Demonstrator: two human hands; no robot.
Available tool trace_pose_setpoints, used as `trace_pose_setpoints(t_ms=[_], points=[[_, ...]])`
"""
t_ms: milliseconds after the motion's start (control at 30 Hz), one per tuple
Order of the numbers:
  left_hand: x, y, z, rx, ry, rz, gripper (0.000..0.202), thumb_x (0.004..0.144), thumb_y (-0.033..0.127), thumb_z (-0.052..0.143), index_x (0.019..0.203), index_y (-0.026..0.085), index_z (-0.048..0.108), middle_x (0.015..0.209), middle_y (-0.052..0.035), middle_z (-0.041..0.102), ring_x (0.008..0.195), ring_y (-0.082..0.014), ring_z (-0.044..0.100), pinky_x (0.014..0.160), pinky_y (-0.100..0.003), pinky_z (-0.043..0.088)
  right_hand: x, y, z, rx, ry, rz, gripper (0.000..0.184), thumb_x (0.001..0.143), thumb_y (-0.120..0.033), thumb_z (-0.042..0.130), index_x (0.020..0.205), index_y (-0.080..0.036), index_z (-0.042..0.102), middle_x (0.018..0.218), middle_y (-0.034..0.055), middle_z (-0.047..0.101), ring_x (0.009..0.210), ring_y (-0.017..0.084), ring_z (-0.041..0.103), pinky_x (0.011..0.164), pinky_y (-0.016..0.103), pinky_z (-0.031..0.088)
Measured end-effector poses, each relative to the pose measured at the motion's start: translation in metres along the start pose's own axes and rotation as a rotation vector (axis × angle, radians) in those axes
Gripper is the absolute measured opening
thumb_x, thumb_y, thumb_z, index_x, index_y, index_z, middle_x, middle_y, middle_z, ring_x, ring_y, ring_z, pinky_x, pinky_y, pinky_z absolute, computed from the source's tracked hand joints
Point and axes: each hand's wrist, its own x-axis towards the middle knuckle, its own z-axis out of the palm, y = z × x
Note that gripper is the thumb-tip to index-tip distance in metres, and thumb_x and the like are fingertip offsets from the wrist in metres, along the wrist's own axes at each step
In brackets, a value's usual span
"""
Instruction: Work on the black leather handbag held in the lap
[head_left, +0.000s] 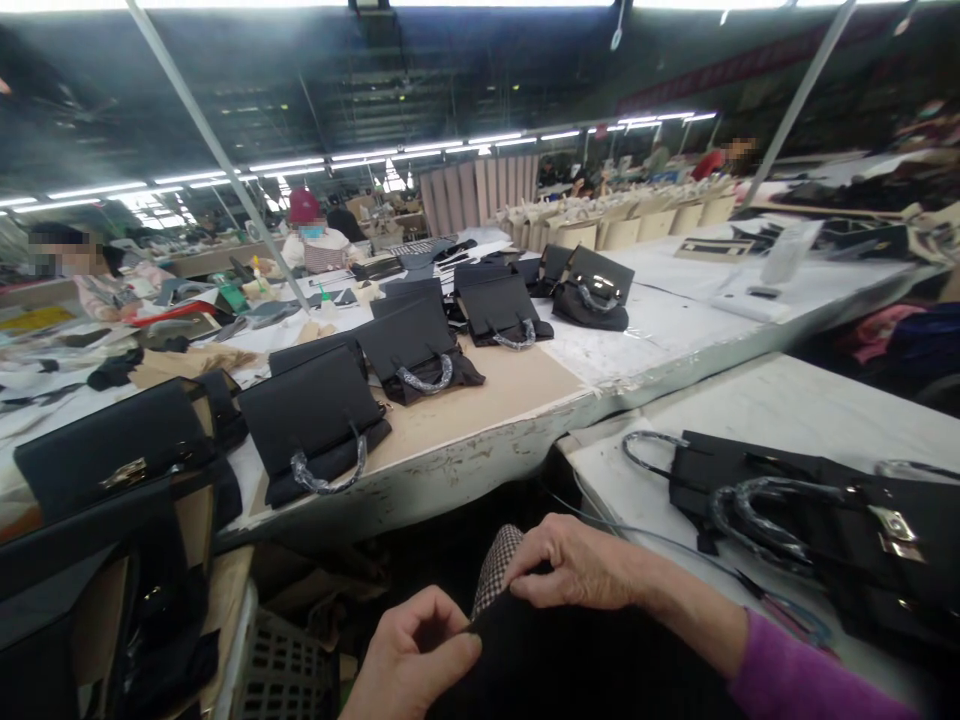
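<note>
Close to my body lies a black piece of material [577,665], too dark for its kind to be clear. A brown-and-white checked fabric [495,565] shows along its upper edge. My left hand [424,650] pinches that edge between thumb and finger. Just up and to the right, my right hand [566,565] grips the same edge, fingers closed beside the checked fabric. The lower part of the black piece runs out of view at the bottom.
Several black handbags [311,420] with plastic-wrapped handles stand on the long white table [465,480]. More black bags [810,520] lie on the right-hand table [810,400]. A plastic basket [281,660] sits low at left. Co-workers [319,240] sit across the table.
</note>
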Motion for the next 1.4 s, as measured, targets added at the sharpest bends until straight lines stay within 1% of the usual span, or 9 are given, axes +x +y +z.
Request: trace_pose_setpoints(t_ms=[267, 467, 600, 700, 900, 1033, 1233, 1300, 1400], points=[[0.008, -0.006, -0.008, -0.021, -0.011, 0.015, 0.040, 0.064, 0.048, 0.080, 0.067, 0.016, 0.057, 0.054, 0.0058, 0.051, 0.050, -0.0087, 0.041, 0.052, -0.021, 0.029, -0.026, 0.026, -0.016, 0.259, 0.035, 0.036, 0.046, 0.078, -0.009, 0.046, 0.114, -0.018, 0.074, 0.097, -0.0024, 0.075, 0.087, 0.016, 0.067, 0.079, 0.022, 0.050], [0.007, -0.003, -0.008, 0.002, -0.077, 0.065, 0.034, 0.071, 0.046, 0.077, 0.074, 0.016, 0.062, 0.061, 0.0040, 0.055, 0.055, -0.0105, 0.047, 0.054, -0.021, 0.035, -0.031, 0.013, -0.015, 0.027, 0.048, 0.075, 0.028, 0.085, -0.026, 0.064, 0.112, -0.021, 0.072, 0.105, 0.0007, 0.075, 0.097, 0.020, 0.068, 0.088, 0.026, 0.050], [0.001, 0.007, -0.007, 0.399, -0.047, 0.372, 0.019, 0.083, 0.036, 0.065, 0.093, 0.020, 0.070, 0.077, -0.0001, 0.064, 0.069, -0.0153, 0.057, 0.064, -0.024, 0.043, -0.022, 0.008, -0.010, -0.154, 0.036, 0.093, 0.023, 0.086, -0.031, 0.067, 0.108, -0.027, 0.075, 0.106, -0.0005, 0.075, 0.100, 0.020, 0.067, 0.089, 0.026, 0.049], [-0.005, 0.016, -0.005, 0.810, 0.021, 0.570, 0.013, 0.089, 0.027, 0.058, 0.090, 0.023, 0.071, 0.083, -0.0009, 0.066, 0.075, -0.0171, 0.063, 0.069, -0.024, 0.045, -0.016, 0.005, -0.004, -0.192, 0.042, 0.108, 0.022, 0.089, -0.032, 0.064, 0.108, -0.029, 0.076, 0.103, -0.0016, 0.076, 0.096, 0.021, 0.068, 0.086, 0.027, 0.049], [-0.007, 0.024, 0.004, 1.156, 0.099, 0.636, 0.019, 0.091, 0.017, 0.052, 0.083, 0.020, 0.069, 0.080, -0.0015, 0.067, 0.072, -0.0166, 0.063, 0.064, -0.025, 0.041, -0.011, 0.004, 0.002, -0.266, 0.064, 0.132, 0.019, 0.089, -0.032, 0.065, 0.104, -0.031, 0.077, 0.089, -0.0012, 0.077, 0.085, 0.021, 0.069, 0.079, 0.026, 0.048], [-0.002, 0.026, 0.002, 1.030, 0.049, 0.602, 0.026, 0.091, 0.019, 0.049, 0.073, 0.017, 0.068, 0.075, -0.0017, 0.065, 0.071, -0.0157, 0.060, 0.066, -0.025, 0.039, -0.010, 0.008, 0.005, -0.266, 0.068, 0.130, 0.016, 0.088, -0.033, 0.065, 0.098, -0.031, 0.077, 0.085, -0.0016, 0.075, 0.081, 0.021, 0.068, 0.075, 0.026, 0.046], [0.010, 0.040, 0.001, 0.651, -0.048, 0.240, 0.022, 0.081, 0.029, 0.060, 0.064, 0.016, 0.067, 0.059, 0.0034, 0.057, 0.062, -0.0137, 0.052, 0.057, -0.024, 0.033, -0.011, 0.012, 0.006, -0.184, 0.076, 0.111, 0.017, 0.087, -0.034, 0.065, 0.100, -0.030, 0.074, 0.089, -0.0009, 0.074, 0.082, 0.021, 0.067, 0.075, 0.028, 0.047], [0.015, 0.048, -0.001, 0.571, -0.160, 0.227, 0.026, 0.085, 0.036, 0.060, 0.072, 0.016, 0.069, 0.064, 0.0028, 0.060, 0.064, -0.0141, 0.054, 0.058, -0.024, 0.035, -0.014, 0.018, 0.001, -0.145, 0.091, 0.104, 0.013, 0.086, -0.030, 0.065, 0.094, -0.026, 0.074, 0.081, -0.0004, 0.073, 0.077, 0.021, 0.066, 0.071, 0.028, 0.047], [0.021, 0.056, -0.015, 0.291, -0.226, 0.325, 0.039, 0.093, 0.049, 0.050, 0.108, 0.018, 0.067, 0.095, -0.0027, 0.070, 0.085, -0.0180, 0.063, 0.072, -0.025, 0.046, -0.031, 0.029, -0.012, -0.043, 0.161, 0.086, 0.014, 0.087, -0.030, 0.063, 0.087, -0.022, 0.074, 0.078, -0.0010, 0.071, 0.076, 0.020, 0.066, 0.072, 0.027, 0.049]])
